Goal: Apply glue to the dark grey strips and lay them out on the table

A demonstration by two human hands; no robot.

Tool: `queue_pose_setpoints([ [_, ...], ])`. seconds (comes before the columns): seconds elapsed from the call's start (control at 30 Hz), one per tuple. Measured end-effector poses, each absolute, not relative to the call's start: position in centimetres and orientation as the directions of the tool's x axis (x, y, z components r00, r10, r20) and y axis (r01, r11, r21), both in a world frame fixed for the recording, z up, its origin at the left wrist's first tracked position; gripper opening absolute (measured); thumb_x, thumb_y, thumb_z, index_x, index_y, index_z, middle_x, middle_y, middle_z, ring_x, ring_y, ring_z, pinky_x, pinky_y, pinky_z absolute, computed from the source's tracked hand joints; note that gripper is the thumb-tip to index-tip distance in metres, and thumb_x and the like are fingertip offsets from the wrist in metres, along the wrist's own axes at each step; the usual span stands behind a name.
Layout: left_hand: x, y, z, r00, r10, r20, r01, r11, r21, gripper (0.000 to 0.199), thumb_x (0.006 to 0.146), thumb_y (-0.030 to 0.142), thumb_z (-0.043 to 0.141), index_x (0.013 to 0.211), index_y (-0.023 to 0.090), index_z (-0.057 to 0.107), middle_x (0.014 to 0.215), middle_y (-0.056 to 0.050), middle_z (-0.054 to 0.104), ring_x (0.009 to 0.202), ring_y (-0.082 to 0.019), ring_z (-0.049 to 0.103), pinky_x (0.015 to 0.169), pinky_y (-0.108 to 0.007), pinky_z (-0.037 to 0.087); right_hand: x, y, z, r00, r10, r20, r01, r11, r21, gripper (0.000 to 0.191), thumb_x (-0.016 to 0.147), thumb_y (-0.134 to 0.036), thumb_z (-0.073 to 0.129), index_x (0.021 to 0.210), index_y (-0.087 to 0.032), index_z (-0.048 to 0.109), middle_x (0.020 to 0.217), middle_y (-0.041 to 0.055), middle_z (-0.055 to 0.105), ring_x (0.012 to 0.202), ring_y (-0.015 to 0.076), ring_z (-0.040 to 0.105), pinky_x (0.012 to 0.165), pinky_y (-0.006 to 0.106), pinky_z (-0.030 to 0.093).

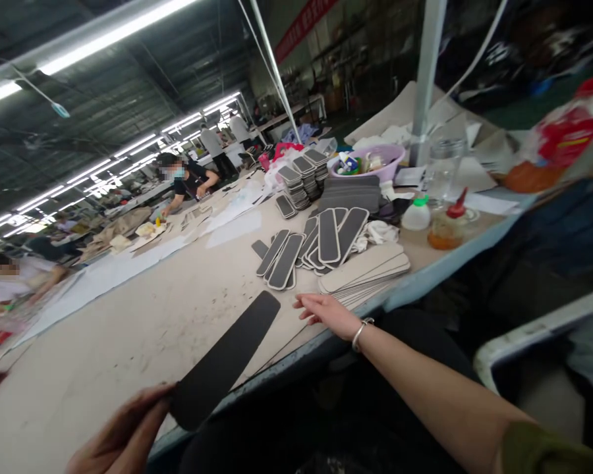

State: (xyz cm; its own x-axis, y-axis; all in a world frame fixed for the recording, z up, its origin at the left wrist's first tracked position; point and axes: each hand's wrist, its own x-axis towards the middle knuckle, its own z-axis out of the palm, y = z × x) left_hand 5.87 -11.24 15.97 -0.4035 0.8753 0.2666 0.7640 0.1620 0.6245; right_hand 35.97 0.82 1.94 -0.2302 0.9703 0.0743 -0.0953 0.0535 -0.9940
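Pinched at its near end in my left hand (128, 428) is a long black flat strip (227, 359) with rounded ends, tilted over the table's front edge. My right hand (329, 313), with a silver bracelet at the wrist, hovers over the table with fingers stretched out and nothing in them. Just beyond it lies a fanned stack of beige rounded strips (366, 270). Behind these is a loose pile of dark strips with pale borders (329, 237). Further back, similar bordered pieces (301, 174) stand in stacks beside flat dark pieces (350, 194).
A purple basin (390, 161) of small items stands at the back. To the right are a green-capped white bottle (416, 215), a red-tipped bottle of amber liquid (447, 227) and a clear jar (445, 168). A metal post (427, 79) rises there. Co-workers (190, 181) sit across the table.
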Motion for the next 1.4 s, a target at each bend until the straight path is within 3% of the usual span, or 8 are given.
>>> queue_pose_setpoints([
  [0.1, 7.0, -9.0, 14.5, -0.391, 0.904, 0.171, 0.628, 0.126, 0.768, 0.036, 0.051, 0.06, 0.07, 0.075, 0.033, 0.071, 0.085, 0.005, 0.072, 0.09, -0.028, 0.064, 0.097, -0.043, 0.046, 36.8, 1.5, 1.9, -0.172, 0.985, 0.03, -0.136, 0.006, -0.991, 0.037, 0.091, -0.038, 0.044, 0.108, -0.013, 0.063, 0.095, 0.0097, 0.067, 0.073, 0.0116, 0.063, 0.057, 0.019, 0.051],
  [0.23, 7.2, -7.0, 12.7, -0.321, 0.944, 0.076, 0.599, 0.14, 0.789, 0.042, 0.054, 0.055, 0.072, 0.081, 0.023, 0.071, 0.088, -0.002, 0.071, 0.094, -0.028, 0.062, 0.096, -0.041, 0.045, 37.8, 2.6, 1.4, -0.056, 0.997, -0.061, -0.08, -0.065, -0.995, 0.026, 0.086, -0.028, 0.051, 0.102, -0.012, 0.064, 0.071, 0.0031, 0.064, 0.056, 0.0086, 0.058, 0.051, 0.017, 0.047],
  [0.5, 6.7, -2.7, 5.1, -0.311, 0.951, -0.005, 0.536, 0.18, 0.825, 0.049, 0.053, 0.054, 0.072, 0.081, 0.015, 0.062, 0.073, -0.004, 0.066, 0.073, -0.02, 0.062, 0.069, -0.03, 0.05, 38.6, 3.4, 0.5, 0.057, 0.998, -0.021, 0.331, -0.039, -0.943, 0.024, 0.077, -0.02, 0.063, 0.101, -0.02, 0.063, 0.07, -0.0022, 0.064, 0.067, 0.0133, 0.06, 0.07, 0.024, 0.046],
  [0.7, 4.6, -2.6, -0.1, -0.297, 0.955, -0.008, 0.704, 0.225, 0.673, 0.042, 0.064, 0.057, 0.061, 0.079, 0.018, 0.056, 0.065, -0.001, 0.062, 0.06, -0.018, 0.059, 0.06, -0.029, 0.045, 37.2, 3.2, -0.5, -0.022, 1.0, 0.02, 0.606, 0.029, -0.795, 0.032, 0.078, -0.019, 0.063, 0.11, -0.023, 0.059, 0.072, -0.0025, 0.065, 0.074, 0.0162, 0.061, 0.074, 0.025, 0.041],
  [0.93, 5.1, -2.4, -0.4, -0.326, 0.945, -0.029, 0.822, 0.298, 0.484, 0.032, 0.072, 0.052, 0.051, 0.079, 0.021, 0.057, 0.065, 0.0, 0.063, 0.062, -0.019, 0.06, 0.06, -0.028, 0.041, 36.3, 3.5, -1.0, -0.046, 0.999, 0.006, 0.755, 0.038, -0.655, 0.025, 0.081, -0.022, 0.059, 0.106, -0.023, 0.056, 0.074, -0.0017, 0.067, 0.075, 0.0167, 0.062, 0.071, 0.025, 0.04],
  [1.07, 5.3, -2.3, -0.3, -0.316, 0.948, -0.038, 0.837, 0.297, 0.459, 0.028, 0.073, 0.049, 0.051, 0.077, 0.022, 0.057, 0.065, 0.001, 0.063, 0.062, -0.017, 0.059, 0.059, -0.027, 0.041, 36.3, 3.7, -1.1, -0.038, 0.999, 0.0, 0.795, 0.03, -0.606, 0.022, 0.081, -0.023, 0.058, 0.103, -0.023, 0.056, 0.072, -0.0032, 0.067, 0.073, 0.016, 0.062, 0.069, 0.024, 0.039],
  [1.23, 5.2, -2.6, -0.3, -0.362, 0.93, -0.066, 0.772, 0.339, 0.538, 0.032, 0.069, 0.05, 0.057, 0.082, 0.021, 0.06, 0.069, -0.001, 0.066, 0.066, -0.019, 0.062, 0.062, -0.027, 0.044, 36.1, 3.9, -1.1, -0.033, 0.999, -0.016, 0.816, 0.018, -0.577, 0.019, 0.08, -0.024, 0.058, 0.099, -0.023, 0.056, 0.069, -0.0039, 0.066, 0.071, 0.0162, 0.063, 0.068, 0.024, 0.039],
  [1.4, 4.8, -2.9, -0.4, -0.351, 0.914, -0.201, 0.541, 0.374, 0.754, 0.04, 0.068, 0.051, 0.06, 0.089, 0.018, 0.057, 0.071, -0.002, 0.067, 0.064, -0.018, 0.064, 0.061, -0.027, 0.047, 36.0, 4.0, -1.2, -0.03, 0.999, -0.029, 0.822, 0.008, -0.569, 0.016, 0.08, -0.026, 0.058, 0.095, -0.022, 0.056, 0.069, -0.0024, 0.067, 0.071, 0.018, 0.063, 0.067, 0.026, 0.039],
])
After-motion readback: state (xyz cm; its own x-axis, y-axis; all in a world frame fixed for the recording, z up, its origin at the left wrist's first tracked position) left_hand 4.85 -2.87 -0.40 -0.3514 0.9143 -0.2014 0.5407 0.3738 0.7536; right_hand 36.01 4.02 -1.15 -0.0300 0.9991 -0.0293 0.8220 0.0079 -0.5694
